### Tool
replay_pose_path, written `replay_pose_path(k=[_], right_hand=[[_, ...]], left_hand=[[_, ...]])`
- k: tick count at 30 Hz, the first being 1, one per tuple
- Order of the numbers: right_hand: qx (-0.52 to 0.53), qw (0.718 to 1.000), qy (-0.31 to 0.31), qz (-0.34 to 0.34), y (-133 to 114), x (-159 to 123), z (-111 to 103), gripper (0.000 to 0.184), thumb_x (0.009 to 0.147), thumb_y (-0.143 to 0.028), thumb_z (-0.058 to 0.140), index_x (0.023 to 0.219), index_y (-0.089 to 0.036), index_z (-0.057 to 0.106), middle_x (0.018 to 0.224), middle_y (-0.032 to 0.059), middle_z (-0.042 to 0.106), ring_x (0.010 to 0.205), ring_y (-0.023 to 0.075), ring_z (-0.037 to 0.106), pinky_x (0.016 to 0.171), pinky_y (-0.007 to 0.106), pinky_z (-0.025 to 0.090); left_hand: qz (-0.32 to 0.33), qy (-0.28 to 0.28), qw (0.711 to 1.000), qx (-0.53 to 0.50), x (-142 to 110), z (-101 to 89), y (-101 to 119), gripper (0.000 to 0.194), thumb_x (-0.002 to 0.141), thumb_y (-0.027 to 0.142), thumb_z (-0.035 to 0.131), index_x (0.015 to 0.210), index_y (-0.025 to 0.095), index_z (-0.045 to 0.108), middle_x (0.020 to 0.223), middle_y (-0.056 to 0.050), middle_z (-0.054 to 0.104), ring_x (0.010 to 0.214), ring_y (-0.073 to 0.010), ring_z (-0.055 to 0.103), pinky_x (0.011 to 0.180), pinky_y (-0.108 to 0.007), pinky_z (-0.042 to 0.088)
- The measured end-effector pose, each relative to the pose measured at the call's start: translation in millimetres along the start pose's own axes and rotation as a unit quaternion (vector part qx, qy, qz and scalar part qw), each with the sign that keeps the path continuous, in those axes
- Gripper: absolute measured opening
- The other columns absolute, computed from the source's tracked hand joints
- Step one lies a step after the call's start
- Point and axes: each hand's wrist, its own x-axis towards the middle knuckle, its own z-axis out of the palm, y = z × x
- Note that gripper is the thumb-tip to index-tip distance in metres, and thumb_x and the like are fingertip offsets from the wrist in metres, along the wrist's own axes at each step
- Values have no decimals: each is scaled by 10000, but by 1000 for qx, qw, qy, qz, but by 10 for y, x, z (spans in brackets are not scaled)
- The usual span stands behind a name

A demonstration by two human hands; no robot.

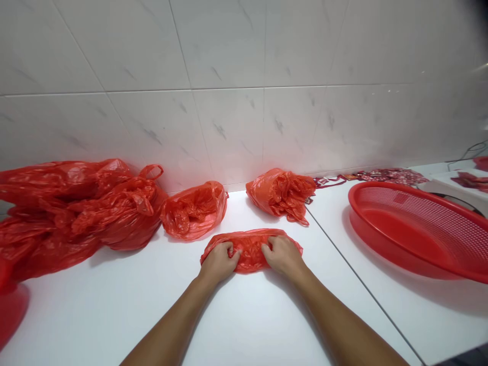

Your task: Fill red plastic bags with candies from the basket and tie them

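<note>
A red plastic bag (249,251) lies bunched into a flattened roll on the white countertop (114,310), directly in front of me. My left hand (219,263) grips its left side, with the fingers curled over the film. On its right side, my right hand (282,255) holds the bag the same way. Beyond the hands sit two loosely crumpled red bags, one (194,211) to the left and one (280,195) to the right. A large heap of red bags (76,213), one with a loop handle showing, lies further left.
A red oval mesh-sided basket (412,229) stands on the counter at right, past a dark seam (366,290). Patterned red items (389,176) lie along the back. A red object (9,315) shows at the lower left edge. White marbled tile (229,101) forms the wall behind.
</note>
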Motion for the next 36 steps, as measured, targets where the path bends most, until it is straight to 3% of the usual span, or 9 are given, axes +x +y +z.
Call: replay_pose_path(k=[4,9,13,17,21,24,27,30,36], right_hand=[[14,1000,15,-17,43,18,-40,488,1031,-407,495,586,-207,512,637,20,594,686,180,556,646,326,309],[-8,1000,-3,11,128,54,-59,117,920,-308,664,941,-199,700,1005,80,725,959,234,654,792,314,419],[-12,997,-58,41,133,31,-56,537,896,-319,670,1414,-201,590,1301,154,691,1203,312,635,925,364,456],[4,994,-109,12,73,-25,-68,616,899,-245,613,1508,-184,542,1349,167,699,1299,329,604,1012,397,447],[12,991,-137,3,30,-60,-88,636,911,-241,597,1544,-195,545,1416,173,670,1355,338,575,1056,419,439],[15,991,-128,21,37,-54,-83,595,956,-295,582,1543,-199,556,1412,187,664,1337,342,592,1052,427,449],[14,993,-116,23,59,-33,-61,565,994,-330,564,1545,-204,556,1411,186,661,1339,338,593,1060,427,449],[1,994,-111,13,77,-16,-43,524,999,-322,565,1503,-180,583,1405,183,668,1341,331,591,1064,416,447],[-8,996,-91,-10,31,-40,-64,341,994,-214,519,1275,-156,704,1286,168,724,1214,303,660,978,375,475]], left_hand=[[72,-25,997,-4,-82,-42,51,245,845,306,662,735,246,452,706,24,611,669,-190,584,600,-308,368],[154,-26,987,-33,-179,-50,119,293,862,308,674,1141,249,609,1132,-46,741,1017,-251,695,889,-376,528],[177,16,982,-56,-173,-5,115,519,895,323,654,1403,266,561,1295,-67,696,1152,-259,687,988,-395,556],[71,81,994,-24,-67,25,68,337,937,377,594,1222,218,675,1221,-99,701,1103,-297,708,958,-439,576],[65,91,993,-34,-11,-23,12,235,966,399,573,1024,226,722,1049,-68,768,981,-267,731,890,-403,588],[117,103,986,-53,-83,-71,11,225,992,348,552,1016,244,750,1043,-62,800,1002,-242,736,946,-386,582],[259,123,956,-65,-198,-51,77,251,1008,253,537,1021,241,788,1029,-90,810,1013,-251,738,999,-432,573],[343,82,935,-44,-254,43,177,268,997,221,572,1105,276,812,1132,-79,817,1145,-273,729,1118,-485,525],[83,-45,993,69,-141,162,141,845,841,467,770,1609,220,515,1679,-175,471,1534,-439,445,1257,-619,363]])
